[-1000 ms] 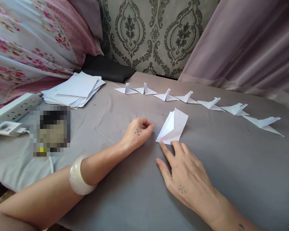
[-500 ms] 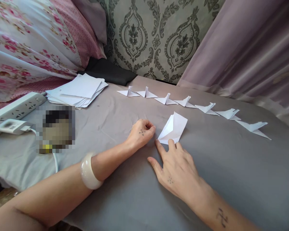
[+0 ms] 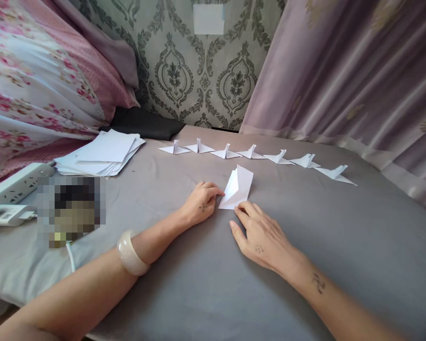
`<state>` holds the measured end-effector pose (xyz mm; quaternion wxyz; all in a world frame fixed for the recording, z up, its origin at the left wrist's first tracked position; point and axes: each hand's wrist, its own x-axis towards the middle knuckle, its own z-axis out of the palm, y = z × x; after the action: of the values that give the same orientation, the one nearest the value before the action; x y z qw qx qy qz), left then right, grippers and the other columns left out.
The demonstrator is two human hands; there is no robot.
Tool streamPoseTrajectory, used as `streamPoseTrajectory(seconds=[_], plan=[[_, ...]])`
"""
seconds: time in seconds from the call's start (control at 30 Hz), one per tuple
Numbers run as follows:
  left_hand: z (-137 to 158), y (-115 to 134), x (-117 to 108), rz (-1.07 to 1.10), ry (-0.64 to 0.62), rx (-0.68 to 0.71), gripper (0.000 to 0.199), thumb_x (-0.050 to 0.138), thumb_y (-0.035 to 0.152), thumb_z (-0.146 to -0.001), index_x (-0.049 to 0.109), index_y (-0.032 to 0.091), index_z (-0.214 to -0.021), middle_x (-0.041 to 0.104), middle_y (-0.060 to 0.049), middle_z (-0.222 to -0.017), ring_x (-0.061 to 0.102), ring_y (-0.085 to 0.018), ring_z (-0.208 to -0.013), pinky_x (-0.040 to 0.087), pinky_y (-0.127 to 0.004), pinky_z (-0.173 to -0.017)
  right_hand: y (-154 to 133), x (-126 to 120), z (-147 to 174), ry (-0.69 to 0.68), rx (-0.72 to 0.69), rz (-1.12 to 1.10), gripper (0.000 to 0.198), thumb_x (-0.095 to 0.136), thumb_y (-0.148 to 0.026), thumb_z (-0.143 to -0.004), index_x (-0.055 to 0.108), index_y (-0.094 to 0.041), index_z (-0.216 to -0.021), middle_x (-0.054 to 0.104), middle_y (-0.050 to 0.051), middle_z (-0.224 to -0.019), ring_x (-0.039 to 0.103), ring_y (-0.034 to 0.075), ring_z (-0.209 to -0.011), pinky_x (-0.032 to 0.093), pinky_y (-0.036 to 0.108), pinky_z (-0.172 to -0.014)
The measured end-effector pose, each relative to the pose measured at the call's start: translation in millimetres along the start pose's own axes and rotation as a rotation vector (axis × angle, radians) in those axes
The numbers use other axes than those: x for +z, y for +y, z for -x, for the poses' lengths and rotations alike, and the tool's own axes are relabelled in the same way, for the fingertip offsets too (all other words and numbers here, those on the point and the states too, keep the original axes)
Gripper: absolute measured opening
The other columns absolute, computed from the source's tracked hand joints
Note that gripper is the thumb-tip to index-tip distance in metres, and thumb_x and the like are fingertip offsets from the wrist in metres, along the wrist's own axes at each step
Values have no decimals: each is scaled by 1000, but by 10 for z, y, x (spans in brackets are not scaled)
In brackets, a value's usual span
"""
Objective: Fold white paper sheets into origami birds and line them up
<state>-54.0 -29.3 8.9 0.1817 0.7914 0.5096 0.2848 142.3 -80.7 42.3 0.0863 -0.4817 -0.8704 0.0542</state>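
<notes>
A partly folded white sheet of paper [image 3: 242, 187] lies on the grey cloth, with a raised flap on its left side. My left hand [image 3: 201, 201], a pale bangle on its forearm, touches the paper's left edge with an outstretched index finger, the other fingers loosely bent. At the lower right edge rest the bent fingertips of my right hand [image 3: 261, 232], its thumb spread away from them. Neither hand is closed around the paper. Behind it, several folded paper birds [image 3: 227, 152] stand in a curved row.
To the left is a stack of white paper [image 3: 102, 154]. A white power strip [image 3: 19, 182] with a plugged-in charger [image 3: 9, 215] lies near a pixelated object [image 3: 73, 210]. Black fabric [image 3: 145, 123] sits by the patterned wall; a mauve curtain [image 3: 326, 71] hangs right.
The view has tilted up, showing more wall. My left index finger has reached the paper's left edge. My right fingertips have shifted rightward along its bottom edge, away from the left corner.
</notes>
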Motion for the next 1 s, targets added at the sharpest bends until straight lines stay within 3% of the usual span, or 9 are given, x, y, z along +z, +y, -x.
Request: streamPoseTrajectory(seconds=[0.2, 0.33, 0.47, 0.6, 0.67, 0.77, 0.83, 0.93, 1.0], plan=[[-10, -100, 39, -151, -115, 150, 52, 40, 3, -79, 67, 27, -116, 55, -9, -113, 49, -21, -93, 43, -40, -90, 272, 98, 88, 150, 57, -197, 32, 41, -17, -87, 63, -15, -110, 59, 11, -119, 59, 22, -106, 51, 38, -90], [-18, 35, 15, -236, -133, 161, 51, 40, 6, -83, 65, 34, -118, 53, -8, -126, 46, -28, -111, 40, -47, -91, 465, 202, 128, 289, 180, -488, 43, 45, -12, -78, 60, -17, -118, 61, 11, -122, 63, 21, -104, 52, 38, -91], [-30, 279, 54, -200, -220, 201, 45, 44, 16, -88, 55, 31, -129, 57, -6, -129, 48, -27, -117, 35, -45, -96, 488, 226, 161, 334, 345, -699, 66, 55, -20, -76, 37, -20, -139, 61, 12, -120, 65, 19, -99, 54, 38, -87], [-62, 532, 170, -113, -234, 202, 29, 50, 29, -91, 57, 24, -119, 67, -6, -116, 56, -23, -111, 33, -43, -98, 423, 179, 182, 369, 404, -726, 75, 59, -34, -78, 26, -19, -144, 59, 13, -123, 67, 19, -90, 55, 37, -81], [-66, 663, 227, -56, -225, 191, 29, 51, 26, -90, 53, 23, -119, 68, -5, -113, 57, -22, -109, 33, -42, -98, 422, 148, 181, 387, 450, -741, 72, 57, -37, -81, 28, -16, -143, 64, 13, -113, 68, 19, -84, 55, 37, -77], [-36, 841, 265, 27, -227, 198, 44, 56, 25, -86, 41, 23, -127, 66, -6, -121, 55, -24, -112, 34, -42, -99, 491, 135, 163, 436, 531, -712, 60, 57, -31, -81, 40, -13, -136, 70, 12, -96, 69, 22, -82, 54, 39, -78], [-3, 909, 251, 46, -271, 233, 51, 55, 24, -84, 34, 24, -131, 62, -8, -127, 55, -25, -112, 36, -43, -99, 575, 162, 143, 479, 539, -758, 48, 55, -25, -81, 49, -14, -128, 71, 12, -97, 69, 21, -81, 54, 38, -79], [27, 885, 202, 10, -279, 281, 66, 50, 14, -79, 23, 23, -138, 56, -10, -134, 54, -25, -113, 35, -45, -100, 706, 229, 109, 489, 507, -949, 32, 52, -21, -82, 58, -16, -113, 72, 10, -96, 70, 19, -78, 55, 35, -75], [23, 794, 175, -60, -237, 318, 71, 47, 8, -72, 25, 22, -139, 54, -11, -135, 52, -26, -116, 35, -46, -101, 764, 253, 90, 483, 505, -1028, 25, 51, -21, -82, 61, -16, -105, 72, 9, -90, 70, 19, -76, 57, 34, -71]])
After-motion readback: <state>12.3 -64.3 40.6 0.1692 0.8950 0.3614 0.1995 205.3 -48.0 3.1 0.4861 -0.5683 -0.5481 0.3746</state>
